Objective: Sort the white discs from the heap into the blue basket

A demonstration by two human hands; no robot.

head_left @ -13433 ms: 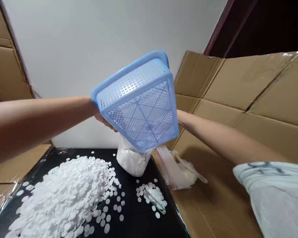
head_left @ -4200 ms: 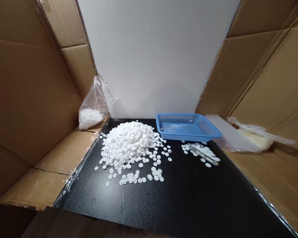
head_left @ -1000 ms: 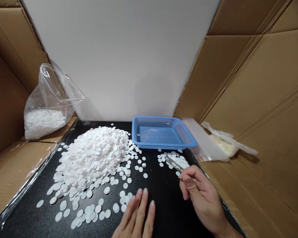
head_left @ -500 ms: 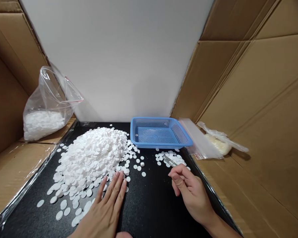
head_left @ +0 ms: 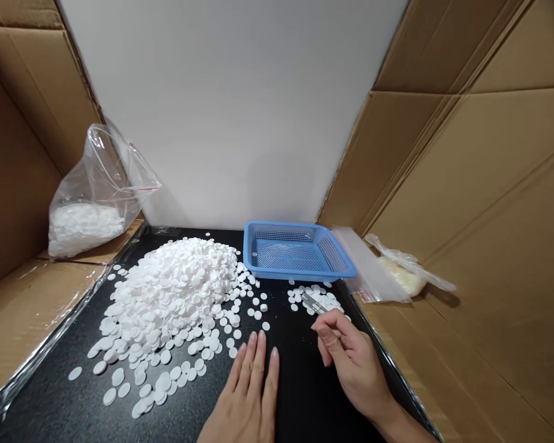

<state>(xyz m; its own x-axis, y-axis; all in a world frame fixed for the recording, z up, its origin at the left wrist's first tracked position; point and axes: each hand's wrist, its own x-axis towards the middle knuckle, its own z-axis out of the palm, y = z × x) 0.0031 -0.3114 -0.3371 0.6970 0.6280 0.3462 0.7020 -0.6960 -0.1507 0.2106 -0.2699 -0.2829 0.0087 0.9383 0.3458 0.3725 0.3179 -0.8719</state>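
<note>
A big pile of small white discs [head_left: 170,295] lies on a black tabletop [head_left: 295,375]. My left hand [head_left: 249,394] rests flat on the black surface, fingers stretched out together, just right of the pile's loose edge discs. My right hand [head_left: 351,363] is curled, with thumb and fingers pinched on metal tweezers [head_left: 311,303] that lie over a small scatter of discs [head_left: 314,298]. A blue perforated basket [head_left: 298,252] stands behind that scatter, almost empty.
A clear zip bag of white discs [head_left: 92,203] leans at the back left on cardboard. Another clear bag [head_left: 392,271] lies right of the basket. Cardboard walls [head_left: 466,172] close in both sides, and a white wall stands behind.
My left hand slid from the pile's edge to the bare black surface on the right. My right hand stayed at the tweezers. Much earlier the basket was held tipped up in the air.
</note>
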